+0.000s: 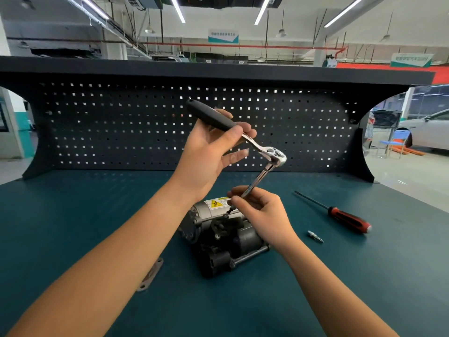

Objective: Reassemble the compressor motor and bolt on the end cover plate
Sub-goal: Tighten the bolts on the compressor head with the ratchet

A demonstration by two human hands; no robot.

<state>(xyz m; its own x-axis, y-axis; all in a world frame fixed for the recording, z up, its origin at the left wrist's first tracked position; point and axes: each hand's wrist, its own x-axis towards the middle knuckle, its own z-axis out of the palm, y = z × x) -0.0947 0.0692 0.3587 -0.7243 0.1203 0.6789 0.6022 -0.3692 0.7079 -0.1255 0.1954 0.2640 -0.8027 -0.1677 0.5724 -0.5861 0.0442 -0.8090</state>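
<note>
The compressor motor (218, 237), silver and black with a yellow warning label, lies on the teal bench (73, 215) in the middle. My left hand (209, 147) grips the black handle of a ratchet wrench (272, 154) raised above it. A long extension bar (257, 181) runs down from the ratchet head to a fastener on top of the motor. My right hand (257, 210) pinches the lower end of that bar just above the motor. A flat metal cover plate (151, 276) lies on the bench at the left, partly hidden under my left forearm.
A red and black screwdriver (340, 215) lies on the bench to the right. A small metal bit (315, 235) lies nearer, beside my right wrist. A dark pegboard (121, 122) closes off the back of the bench.
</note>
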